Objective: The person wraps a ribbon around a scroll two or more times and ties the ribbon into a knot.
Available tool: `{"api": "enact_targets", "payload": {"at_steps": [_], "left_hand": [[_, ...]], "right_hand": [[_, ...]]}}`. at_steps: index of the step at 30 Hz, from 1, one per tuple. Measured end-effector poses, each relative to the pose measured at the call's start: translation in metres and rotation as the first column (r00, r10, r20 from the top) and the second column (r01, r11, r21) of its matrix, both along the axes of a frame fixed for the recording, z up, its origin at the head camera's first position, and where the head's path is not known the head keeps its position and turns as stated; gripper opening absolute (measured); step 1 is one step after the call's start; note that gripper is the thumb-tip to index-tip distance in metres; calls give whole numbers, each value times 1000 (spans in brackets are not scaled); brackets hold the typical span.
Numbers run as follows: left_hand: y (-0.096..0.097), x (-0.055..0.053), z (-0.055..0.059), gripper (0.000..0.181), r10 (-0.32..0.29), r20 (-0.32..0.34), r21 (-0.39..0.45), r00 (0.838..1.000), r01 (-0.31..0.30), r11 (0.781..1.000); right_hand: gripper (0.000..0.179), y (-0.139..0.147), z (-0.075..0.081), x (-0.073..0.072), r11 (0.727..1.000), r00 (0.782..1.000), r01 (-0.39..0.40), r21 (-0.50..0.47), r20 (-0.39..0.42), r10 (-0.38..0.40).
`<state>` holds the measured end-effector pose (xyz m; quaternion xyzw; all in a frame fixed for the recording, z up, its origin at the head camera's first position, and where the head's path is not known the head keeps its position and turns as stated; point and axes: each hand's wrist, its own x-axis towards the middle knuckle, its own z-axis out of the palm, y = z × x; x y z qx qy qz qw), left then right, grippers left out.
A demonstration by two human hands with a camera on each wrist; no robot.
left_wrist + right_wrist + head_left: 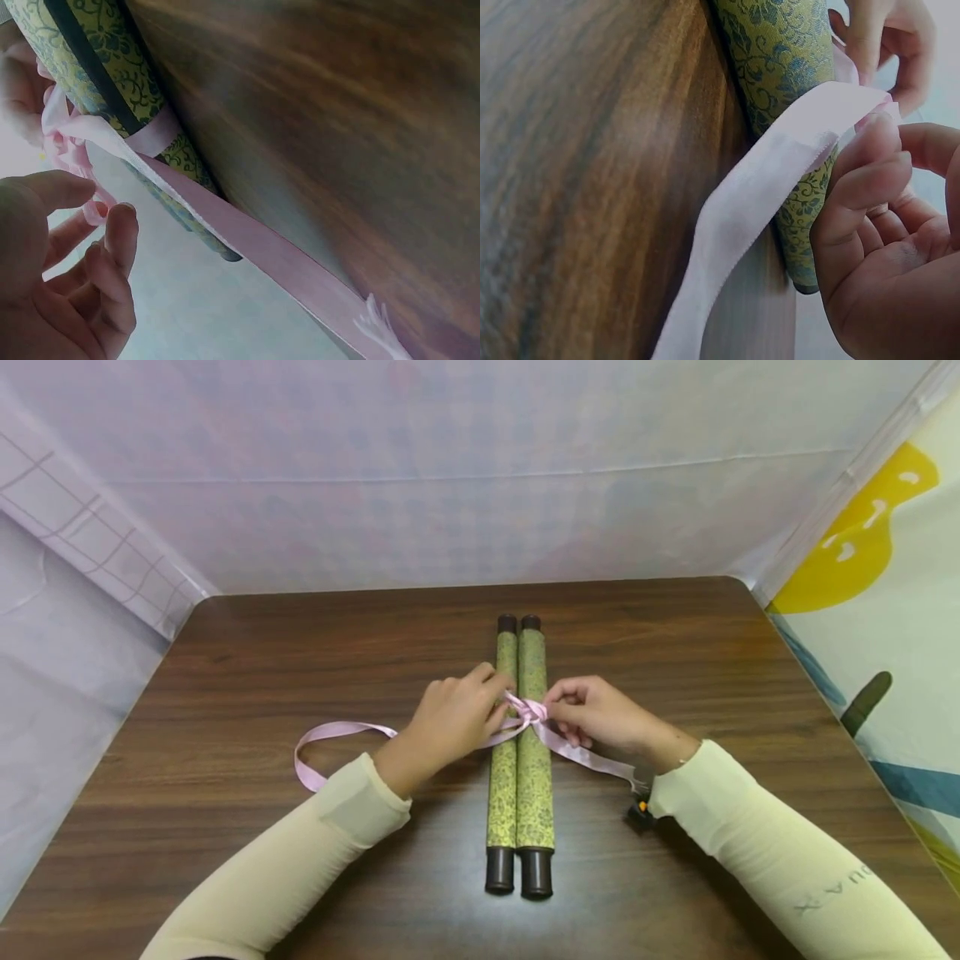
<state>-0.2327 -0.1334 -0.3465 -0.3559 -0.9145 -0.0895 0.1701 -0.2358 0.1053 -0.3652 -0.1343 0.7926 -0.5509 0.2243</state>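
Observation:
A hanging scroll [536, 797] in yellow-green patterned brocade lies rolled on the table as two parallel rolls with dark end knobs. Around its middle runs a pink ribbon [600, 762], with a bow-like knot on top. My left hand [453, 712] is over the left roll; in the left wrist view its thumb and fingers pinch a small ribbon loop [100, 208]. From the other side, my right hand [603, 714] pinches the ribbon close to the knot between thumb and forefinger. One frayed tail [371, 326] trails off to the right. The fingers partly hide the knot.
The dark wood-grain table [262, 660] has a pale curtain [450, 527] behind it. A long ribbon end [330, 728] curls on the tabletop left of the scroll, passing behind the left wrist. A small black device [640, 816] sits by the right cuff.

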Motion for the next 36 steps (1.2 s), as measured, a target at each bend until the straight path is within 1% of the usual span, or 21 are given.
{"api": "enact_targets", "payload": {"at_steps": [3,5,6,8,9,10,11,12,13,14,16,18,19,20,21,22,25,26,29,33,36], "left_hand": [[-2,-1,0,11,-13,6,17,1000,13,1000],[-3,-1,0,12,-7,40,30,999,6,1000],[-3,-1,1,12,-2,70,43,998,-1,999],[-4,0,3,11,12,166,82,986,-26,996],[-4,0,3,10,11,225,110,974,-37,993],[-5,0,3,9,-2,292,153,957,-44,987],[-5,0,4,9,-24,362,202,932,-53,978],[-5,0,4,10,-54,431,253,901,-63,965],[-6,0,4,11,-91,497,304,863,-75,950],[-6,0,4,12,-135,555,353,821,-86,932],[-6,1,5,14,-231,657,447,718,-123,886],[-7,2,6,15,-304,717,507,627,-170,845],[-7,3,6,16,-337,736,531,587,-193,825],[-7,3,6,16,-369,745,556,556,-210,804],[-8,3,7,16,-398,748,578,530,-227,784],[-8,3,6,17,-422,749,596,511,-240,767],[-10,2,5,18,-467,740,631,484,-260,731],[-11,1,3,18,-474,737,638,482,-264,723],[-12,0,1,17,-491,739,648,461,-286,706],[-14,0,0,17,-492,757,635,429,-306,709],[-14,0,0,17,-480,773,615,414,-302,729]], "right_hand": [[18,2,1,1,1000,1000,-9,5,5,9],[18,3,2,2,1000,1000,-9,2,8,9],[18,4,2,2,1000,1000,-7,2,8,7],[18,6,3,3,1000,1000,3,3,8,-3],[19,7,4,3,1000,1000,9,8,3,-9],[19,9,5,3,1000,1000,16,12,2,-16],[20,10,5,4,1000,1000,22,16,0,-22],[21,11,6,4,999,1000,31,15,-2,-31],[22,12,7,4,999,999,39,9,-4,-39],[22,13,7,4,999,999,47,4,-6,-47],[22,14,8,5,998,998,61,-21,-7,-62],[21,15,8,5,996,997,74,-55,-16,-75],[20,16,8,5,994,997,77,-71,-21,-79],[18,16,8,5,993,996,80,-88,-27,-83],[16,17,8,5,991,996,82,-104,-35,-86],[14,17,7,5,989,995,84,-121,-40,-89],[8,18,7,5,983,994,81,-168,-53,-91],[6,19,7,5,981,994,79,-178,-55,-90],[12,19,7,4,982,995,61,-178,-63,-73],[24,18,9,4,994,996,38,-103,-70,-46],[25,15,10,5,999,996,38,-10,-80,-39]]}}
